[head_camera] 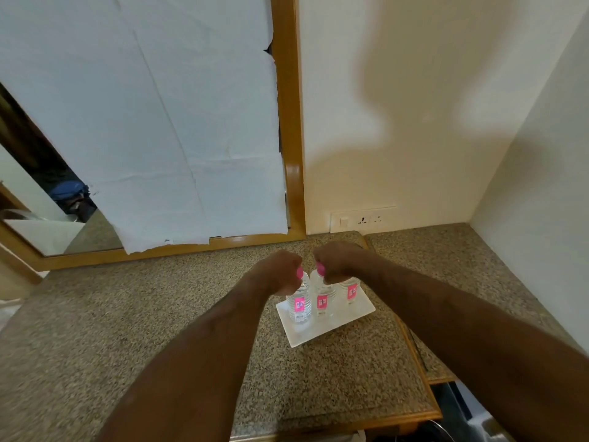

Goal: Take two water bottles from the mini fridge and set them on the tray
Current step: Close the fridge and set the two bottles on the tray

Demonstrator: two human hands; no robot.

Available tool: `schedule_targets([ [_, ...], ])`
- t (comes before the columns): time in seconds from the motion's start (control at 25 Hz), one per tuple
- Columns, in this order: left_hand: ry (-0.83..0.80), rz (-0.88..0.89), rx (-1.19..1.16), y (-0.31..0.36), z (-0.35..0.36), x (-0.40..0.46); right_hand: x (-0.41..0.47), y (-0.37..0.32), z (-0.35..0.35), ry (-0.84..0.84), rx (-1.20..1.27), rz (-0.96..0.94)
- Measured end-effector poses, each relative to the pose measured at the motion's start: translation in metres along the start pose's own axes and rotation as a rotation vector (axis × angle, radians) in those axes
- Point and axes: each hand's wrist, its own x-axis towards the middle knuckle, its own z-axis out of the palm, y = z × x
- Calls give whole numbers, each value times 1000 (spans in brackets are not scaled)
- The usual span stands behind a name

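A white rectangular tray [328, 330] lies on the speckled granite counter. Three clear water bottles with pink labels and pink caps stand on it in a row. My left hand [280, 271] is closed around the neck of the left bottle [299, 303], just under its cap. My right hand [338, 264] grips the top of the middle bottle [322, 301]. The right bottle [350, 290] stands behind my right hand, its top hidden. The mini fridge is out of view.
The granite counter [159, 314] stretches left and toward me, with a wooden front edge [414, 419]. A wood-framed mirror covered with white paper [178, 122] leans on the back wall. A wall socket plate [363, 220] sits behind the tray. A side wall closes the right.
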Motion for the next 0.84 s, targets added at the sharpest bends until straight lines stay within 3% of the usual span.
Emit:
schedule_targets([
  [0.4, 49, 22, -13, -4, 2, 2, 6, -10, -7, 24, -183, 35],
  [0.84, 72, 8, -39, -6, 8, 2, -2, -8, -4, 47, -161, 36],
])
